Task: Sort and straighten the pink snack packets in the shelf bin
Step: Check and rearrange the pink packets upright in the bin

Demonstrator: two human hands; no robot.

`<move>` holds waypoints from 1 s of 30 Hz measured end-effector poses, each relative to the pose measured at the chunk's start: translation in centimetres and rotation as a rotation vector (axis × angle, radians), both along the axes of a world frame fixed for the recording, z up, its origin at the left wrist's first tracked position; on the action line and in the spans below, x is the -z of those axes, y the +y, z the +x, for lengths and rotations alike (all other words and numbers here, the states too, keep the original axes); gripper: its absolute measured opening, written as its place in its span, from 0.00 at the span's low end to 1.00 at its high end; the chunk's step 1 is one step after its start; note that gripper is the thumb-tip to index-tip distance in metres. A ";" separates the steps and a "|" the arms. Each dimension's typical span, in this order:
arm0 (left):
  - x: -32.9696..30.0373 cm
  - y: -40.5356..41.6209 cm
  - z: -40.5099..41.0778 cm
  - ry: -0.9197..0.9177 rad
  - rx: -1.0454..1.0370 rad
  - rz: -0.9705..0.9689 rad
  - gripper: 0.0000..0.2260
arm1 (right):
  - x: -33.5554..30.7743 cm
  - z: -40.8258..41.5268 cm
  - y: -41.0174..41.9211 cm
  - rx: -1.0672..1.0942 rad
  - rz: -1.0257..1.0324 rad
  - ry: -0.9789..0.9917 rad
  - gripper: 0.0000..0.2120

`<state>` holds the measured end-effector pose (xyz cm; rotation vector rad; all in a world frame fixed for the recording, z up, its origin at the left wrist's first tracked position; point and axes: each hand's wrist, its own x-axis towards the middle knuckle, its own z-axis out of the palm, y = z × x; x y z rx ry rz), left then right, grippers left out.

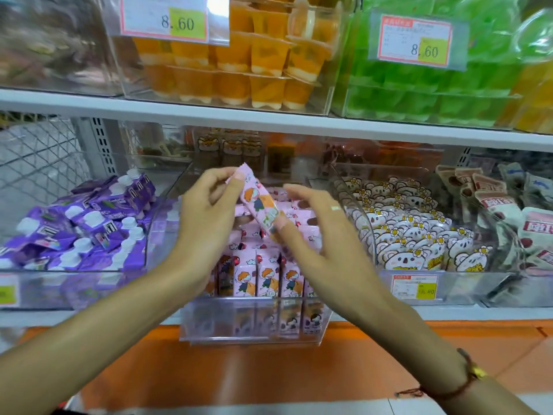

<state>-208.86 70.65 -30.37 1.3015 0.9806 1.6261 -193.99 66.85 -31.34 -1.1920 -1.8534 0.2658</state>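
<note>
A pink snack packet [257,202] with a cartoon figure is held tilted above the clear shelf bin [254,324]. My left hand [206,211] pinches its upper end between thumb and fingers. My right hand [323,232] holds its lower end, thumb on the front and fingers spread behind. Below them, a front row of pink packets [266,277] stands upright in the bin. More pink packets [287,205] lie loose and jumbled behind the row, partly hidden by my hands.
Purple spouted pouches [89,223] fill the bin on the left. Koala-print packets [413,235] fill the bin on the right, with white and brown packets [508,211] beyond. Orange jelly cups [239,64] and green cups [419,94] sit on the shelf above. An orange ledge [239,369] runs below.
</note>
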 end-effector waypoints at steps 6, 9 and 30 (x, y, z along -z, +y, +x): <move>1.3 -1.9 -0.5 -0.007 0.142 -0.001 0.10 | 0.2 -1.9 0.2 -0.090 -0.179 0.098 0.19; 2.3 -1.8 -0.7 0.077 0.144 0.023 0.09 | -0.1 -1.8 0.9 -0.139 -0.399 0.499 0.13; 3.9 -1.0 -0.4 0.510 0.135 0.255 0.17 | -0.2 -0.2 0.9 -0.078 -0.260 0.586 0.16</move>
